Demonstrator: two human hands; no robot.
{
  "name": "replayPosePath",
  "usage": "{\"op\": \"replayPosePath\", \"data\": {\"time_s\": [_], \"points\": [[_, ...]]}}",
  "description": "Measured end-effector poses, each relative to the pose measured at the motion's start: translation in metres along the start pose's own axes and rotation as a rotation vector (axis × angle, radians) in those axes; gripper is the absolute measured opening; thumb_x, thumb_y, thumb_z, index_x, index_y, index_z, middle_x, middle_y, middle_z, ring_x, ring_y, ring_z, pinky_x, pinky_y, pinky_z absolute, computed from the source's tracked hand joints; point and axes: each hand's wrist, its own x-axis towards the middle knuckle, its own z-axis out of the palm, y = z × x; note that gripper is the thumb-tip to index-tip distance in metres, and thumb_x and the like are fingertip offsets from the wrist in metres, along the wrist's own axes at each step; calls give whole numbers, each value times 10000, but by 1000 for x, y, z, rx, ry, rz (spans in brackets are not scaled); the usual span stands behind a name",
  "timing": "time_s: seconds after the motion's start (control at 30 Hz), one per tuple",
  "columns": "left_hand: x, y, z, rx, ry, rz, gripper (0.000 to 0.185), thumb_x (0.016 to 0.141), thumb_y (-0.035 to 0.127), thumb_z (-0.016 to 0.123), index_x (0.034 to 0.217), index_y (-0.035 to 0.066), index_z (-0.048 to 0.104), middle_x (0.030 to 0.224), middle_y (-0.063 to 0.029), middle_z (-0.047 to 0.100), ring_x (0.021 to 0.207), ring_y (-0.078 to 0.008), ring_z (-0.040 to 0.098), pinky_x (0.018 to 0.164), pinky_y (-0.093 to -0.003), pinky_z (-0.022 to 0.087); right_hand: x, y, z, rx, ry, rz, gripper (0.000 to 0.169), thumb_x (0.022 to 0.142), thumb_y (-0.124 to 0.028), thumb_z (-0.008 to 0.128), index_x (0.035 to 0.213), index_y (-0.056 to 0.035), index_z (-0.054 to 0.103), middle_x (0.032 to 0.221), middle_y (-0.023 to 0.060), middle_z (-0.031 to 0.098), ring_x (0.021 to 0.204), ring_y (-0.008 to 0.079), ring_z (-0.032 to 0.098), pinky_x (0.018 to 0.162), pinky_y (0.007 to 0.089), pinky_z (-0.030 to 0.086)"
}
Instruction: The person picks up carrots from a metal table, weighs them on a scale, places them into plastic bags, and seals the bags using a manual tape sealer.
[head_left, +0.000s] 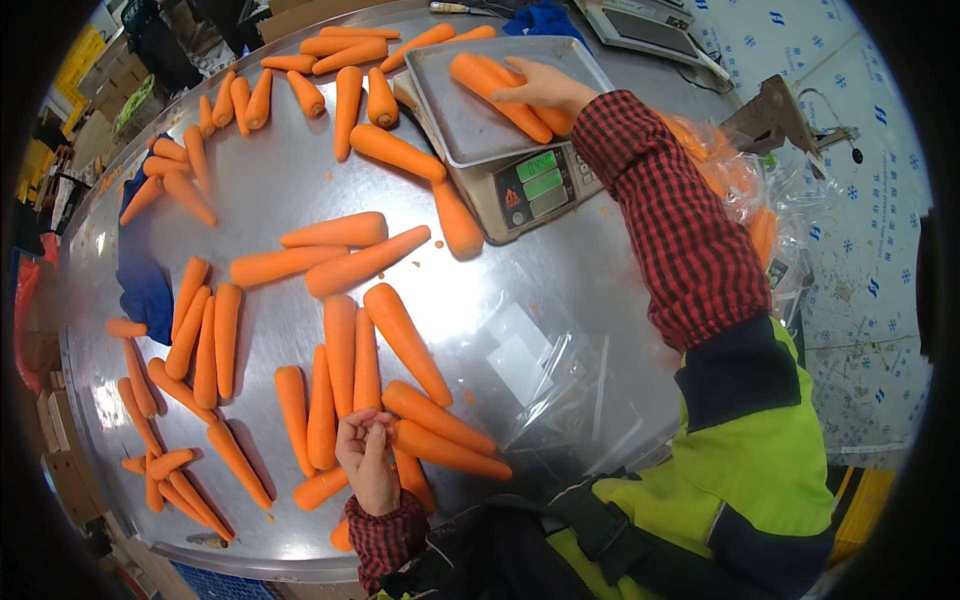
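My right hand (540, 88) reaches over the metal pan (450, 142) of a digital scale (487, 210) and grips a carrot (553, 120) there. Beside it on the pan lies a thick carrot (491, 94). The palm hides part of these carrots. Lit green digits show on the scale's display (541, 174). Low in the view, my left hand (369, 465) has its thumb and fingertips drawn together, with nothing visible in them. Its fingertips are close to the thick end of a carrot (450, 448); contact is unclear. Peeled-looking carrots (340, 352) lie just beyond that hand.
Many loose carrots (352, 259) cover the steel table (285, 187). Clear plastic bags (555, 382) lie at its near right, and bagged carrots (761, 225) beyond my right arm. A blue cloth (142, 285) lies left. A peeler-like tool (208, 540) sits near the front edge; another scale (645, 34) stands far right.
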Motion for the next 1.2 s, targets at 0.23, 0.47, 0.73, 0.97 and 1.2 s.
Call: {"op": "replayPosePath", "data": {"time_s": [0.23, 0.47, 0.73, 0.97, 1.2], "points": [[-5, 2, 11, 121, -39, 42, 142, 892, 10, 531, 1034, -1, 533, 924, -64, 597, 795, -108, 534, 728, -235, 429, -31, -14, 10, -319, 73, -20, 803, 730, -444, 622, 1428, -190, 315, 1139, 235, 580, 1004, 362, 598, 820, 436, 502], [-35, -19, 72, 353, -424, -2, 202, 881, 15, 541, 1080, -16, 540, 935, -49, 587, 822, -85, 524, 738, -224, 431, -212, -22, -42, 1043, -32, -70, 706, 795, -348, 628, 1405, -131, 347, 1356, 159, 455, 1163, 271, 509, 899, 382, 442], [-71, -100, 162, 730, -767, 123, 229, 832, 87, 631, 1028, 4, 547, 856, -52, 571, 750, -131, 528, 662, -268, 436, -466, 26, -10, 1446, -69, 147, 757, 797, -373, 637, 1384, -8, 327, 1247, 144, 515, 1060, 210, 570, 864, 321, 492], [-77, -162, 191, 1533, -401, 500, 214, 810, 150, 634, 940, 47, 500, 938, -112, 517, 882, -295, 572, 662, -430, 476, -550, 30, 22, 1106, -97, 169, 734, 763, -327, 669, 1352, 3, 380, 1203, 93, 510, 1110, 165, 480, 974, 311, 368], [-83, -163, 179, 1368, -246, 750, 71, 864, 101, 523, 858, 34, 501, 866, -130, 564, 743, -350, 581, 637, -439, 460, -556, 16, 46, 1400, -189, 83, 729, 771, -305, 665, 1372, -18, 369, 1175, 65, 517, 1074, 151, 484, 958, 294, 376]]}}
